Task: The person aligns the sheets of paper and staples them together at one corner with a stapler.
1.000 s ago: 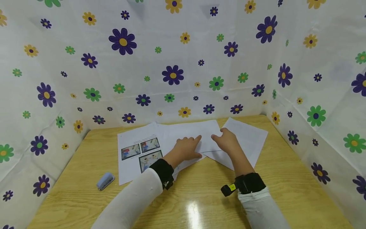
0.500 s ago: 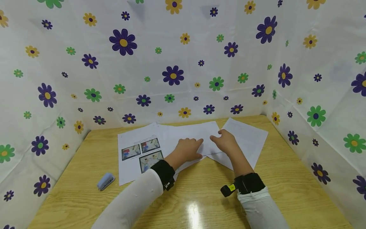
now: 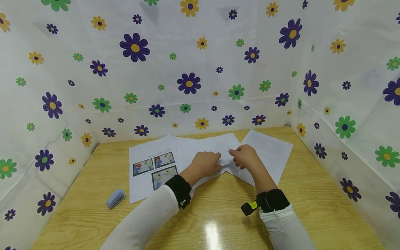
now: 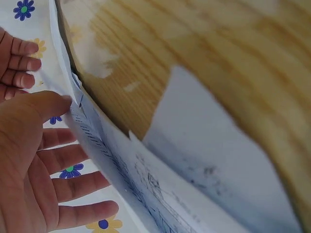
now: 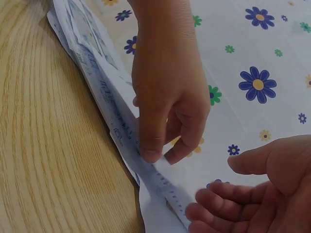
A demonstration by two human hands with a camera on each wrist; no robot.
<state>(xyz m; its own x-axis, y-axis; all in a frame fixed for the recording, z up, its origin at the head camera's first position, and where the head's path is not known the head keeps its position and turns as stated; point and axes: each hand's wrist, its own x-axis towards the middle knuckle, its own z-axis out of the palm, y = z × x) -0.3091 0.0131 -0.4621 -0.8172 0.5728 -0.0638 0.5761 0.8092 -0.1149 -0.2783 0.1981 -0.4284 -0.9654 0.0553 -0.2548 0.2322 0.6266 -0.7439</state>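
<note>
Sheet of white paper (image 3: 215, 143), near edge raised, toward the far edge of the yellow wood-grain counter (image 3: 204, 210). Left hand (image 3: 204, 163): thumb against that edge, pinch not discernible; right hand (image 3: 247, 157): fingers parted, apparently holding nothing. Possible slip or crease through uneven lifting. Left fingers partly hidden; underside print blurred.
</note>
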